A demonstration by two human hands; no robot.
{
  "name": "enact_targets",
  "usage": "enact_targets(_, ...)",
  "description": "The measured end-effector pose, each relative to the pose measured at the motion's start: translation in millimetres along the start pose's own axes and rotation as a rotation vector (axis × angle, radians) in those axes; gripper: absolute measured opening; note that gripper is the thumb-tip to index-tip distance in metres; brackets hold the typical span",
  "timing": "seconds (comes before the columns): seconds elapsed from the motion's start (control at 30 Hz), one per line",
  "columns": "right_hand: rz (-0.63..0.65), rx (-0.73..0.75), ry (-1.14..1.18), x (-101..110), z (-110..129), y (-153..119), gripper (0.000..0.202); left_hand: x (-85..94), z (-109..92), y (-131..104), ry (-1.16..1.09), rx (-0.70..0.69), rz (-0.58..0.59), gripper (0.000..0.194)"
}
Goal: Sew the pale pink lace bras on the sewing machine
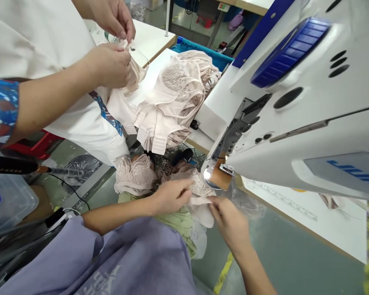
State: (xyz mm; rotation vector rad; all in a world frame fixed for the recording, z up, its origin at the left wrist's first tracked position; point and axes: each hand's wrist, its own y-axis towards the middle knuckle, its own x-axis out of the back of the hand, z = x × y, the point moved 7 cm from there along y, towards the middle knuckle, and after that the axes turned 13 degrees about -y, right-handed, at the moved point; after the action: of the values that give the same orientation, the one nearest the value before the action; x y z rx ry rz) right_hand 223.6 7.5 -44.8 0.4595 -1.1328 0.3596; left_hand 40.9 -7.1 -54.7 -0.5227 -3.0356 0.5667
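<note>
My left hand (172, 196) and my right hand (230, 221) hold a pale beige bra between them, just below the arm of a sewing machine (295, 159). A narrow flat band (200, 200) of the bra stretches from one hand to the other, pinched by the fingers at each end. More of the pale fabric hangs under it, partly hidden by my hands. Close to my right fingers is the machine's rounded metal end with a brown patch (220, 177). Another lace bra (135, 174) lies on my lap, left of my left hand.
A pile of beige lace bras (178, 94) lies on the white table ahead. At the left, a co-worker's hands (113, 61) hold a similar piece. A blue handwheel (290, 51) juts from the machine. A clear plastic box (12, 203) stands at the left edge.
</note>
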Motion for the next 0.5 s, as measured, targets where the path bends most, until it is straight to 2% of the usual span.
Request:
enact_targets(0.03,-0.045,-0.201,0.023,5,-18,-1,0.024,7.0,3,-5,0.039,-0.101,-0.109,0.032)
enact_targets(0.07,-0.092,-0.41,0.109,9,-35,-5,0.025,8.0,11,-9,0.04,-0.162,-0.157,0.037)
enact_targets(0.1,-0.132,-0.595,0.25,9,-46,-11,0.027,2.1,23,-11,-0.015,-0.17,-0.131,0.046)
enact_targets(0.13,-0.16,-0.729,0.418,6,-50,-15,0.031,-10.4,38,-11,-0.127,-0.125,-0.041,0.058)
enact_targets(0.2,-0.158,-0.882,0.81,-9,-38,-17,0.039,-47.7,65,-11,-0.46,0.033,0.208,0.089)
enact_targets(0.27,-0.102,-0.991,1.169,-28,-12,-16,0.041,-77.2,72,-13,-0.784,0.092,0.328,0.104)
enact_targets(0.33,-0.067,-1.061,1.469,-36,15,-17,0.039,-86.8,62,-14,-0.935,0.015,0.297,0.099)
enact_targets(0.37,-0.06,-1.055,1.579,-34,27,-16,0.037,-85.2,52,-17,-0.913,-0.067,0.271,0.093)
enact_targets(0.43,-0.082,-0.965,1.643,-18,39,-13,0.032,-74.0,23,-24,-0.725,-0.299,0.262,0.087)
enact_targets(0.5,-0.123,-0.843,1.584,3,39,-6,0.027,-59.1,-8,-33,-0.474,-0.549,0.302,0.095)
